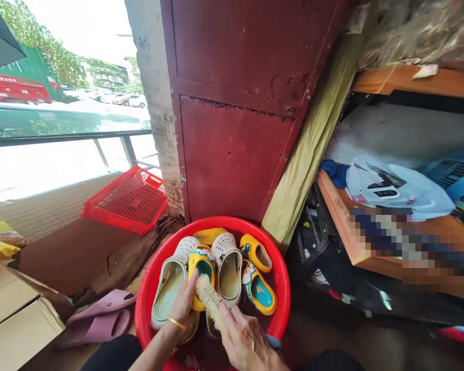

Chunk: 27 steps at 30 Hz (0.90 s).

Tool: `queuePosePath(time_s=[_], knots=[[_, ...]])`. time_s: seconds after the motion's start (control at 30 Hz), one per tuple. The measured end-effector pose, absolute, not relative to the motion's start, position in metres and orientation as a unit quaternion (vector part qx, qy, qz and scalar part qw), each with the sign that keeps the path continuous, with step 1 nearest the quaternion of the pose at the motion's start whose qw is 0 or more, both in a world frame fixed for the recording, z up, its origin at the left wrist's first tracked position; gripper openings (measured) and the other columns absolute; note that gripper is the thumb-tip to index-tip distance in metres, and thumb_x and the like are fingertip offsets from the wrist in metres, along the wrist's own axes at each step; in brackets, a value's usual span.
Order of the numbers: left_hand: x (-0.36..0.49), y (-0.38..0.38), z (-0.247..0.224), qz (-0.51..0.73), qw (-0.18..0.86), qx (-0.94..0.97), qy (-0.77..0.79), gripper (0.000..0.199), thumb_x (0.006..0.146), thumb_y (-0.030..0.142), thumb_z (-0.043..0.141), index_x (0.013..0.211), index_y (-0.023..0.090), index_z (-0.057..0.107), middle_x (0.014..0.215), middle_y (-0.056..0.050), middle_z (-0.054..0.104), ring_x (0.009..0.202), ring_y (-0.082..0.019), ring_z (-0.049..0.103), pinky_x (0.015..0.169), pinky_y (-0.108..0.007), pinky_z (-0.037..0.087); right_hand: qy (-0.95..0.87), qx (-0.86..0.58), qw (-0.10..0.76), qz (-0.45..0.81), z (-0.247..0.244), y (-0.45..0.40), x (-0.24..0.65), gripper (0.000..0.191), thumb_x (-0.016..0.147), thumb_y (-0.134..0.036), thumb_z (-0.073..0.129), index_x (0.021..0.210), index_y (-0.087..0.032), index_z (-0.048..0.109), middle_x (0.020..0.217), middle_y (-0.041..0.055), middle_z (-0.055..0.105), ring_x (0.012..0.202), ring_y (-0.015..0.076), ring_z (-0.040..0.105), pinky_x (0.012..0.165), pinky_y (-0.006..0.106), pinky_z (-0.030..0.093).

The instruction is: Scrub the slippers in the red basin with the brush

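A round red basin (281, 288) holds several clogs and some dark water. My left hand (183, 304) grips a small yellow clog (198, 257) with a teal inside, near the basin's middle. Closed round a pale bristle brush (209, 298), my right hand (244, 332) has the bristles against that clog's opening. Large white clogs lie on both sides, one at the left (171, 288) and one at the right (229, 268). Two small yellow clogs, an upper one (257, 252) and a lower one with a teal inside (261, 293), rest by the right rim.
Pink slippers (104, 324) and an open cardboard box (19, 319) are at the left. A red crate (127, 198) stands behind them. Beyond the basin is a dark red metal door (232, 154). A wooden shelf (344, 226) with a white plastic bag (398, 188) stands at the right.
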State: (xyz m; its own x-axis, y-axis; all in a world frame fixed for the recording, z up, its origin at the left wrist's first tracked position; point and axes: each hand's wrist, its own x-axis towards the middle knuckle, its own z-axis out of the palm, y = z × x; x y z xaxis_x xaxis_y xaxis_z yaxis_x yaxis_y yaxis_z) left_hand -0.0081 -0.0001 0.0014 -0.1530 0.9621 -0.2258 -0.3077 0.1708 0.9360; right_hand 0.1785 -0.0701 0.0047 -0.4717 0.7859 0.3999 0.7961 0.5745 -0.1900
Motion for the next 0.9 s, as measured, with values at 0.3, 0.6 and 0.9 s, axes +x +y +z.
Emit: queuePosePath(time_s=[0.3, 0.6, 0.9], knots=[[-0.007, -0.002, 0.025, 0.527, 0.7, 0.213, 0.432, 0.046, 0.074, 0.025, 0.078, 0.118, 0.022, 0.063, 0.094, -0.003, 0.08, 0.077, -0.024, 0.077, 0.065, -0.031, 0.061, -0.712, -0.682, 0.164, -0.026, -0.018, -0.032, 0.257, 0.053, 0.098, -0.02, 0.033, 0.148, -0.017, 0.05, 0.096, 0.0148, 0.075, 0.082, 0.0279, 0.074, 0.073, 0.038, 0.059], [0.009, -0.008, -0.016, 0.493, 0.671, 0.213, 0.511, 0.041, 0.081, 0.031, 0.076, 0.12, 0.023, 0.064, 0.099, -0.008, 0.08, 0.088, -0.027, 0.077, 0.069, -0.033, 0.061, -0.698, -0.714, 0.058, -0.004, -0.037, -0.019, 0.218, 0.062, 0.089, -0.005, 0.042, 0.148, -0.02, 0.051, 0.118, 0.018, 0.073, 0.108, 0.0292, 0.07, 0.092, 0.039, 0.054], [0.004, -0.008, -0.011, 0.466, 0.658, 0.269, 0.527, 0.039, 0.079, 0.054, 0.07, 0.094, 0.019, 0.074, 0.085, -0.01, 0.08, 0.084, -0.032, 0.077, 0.065, -0.038, 0.061, -0.717, -0.634, 0.289, -0.023, 0.012, -0.014, 0.234, 0.052, 0.098, -0.022, 0.039, 0.149, -0.014, 0.047, 0.123, 0.0183, 0.071, 0.107, 0.0279, 0.071, 0.087, 0.036, 0.058]])
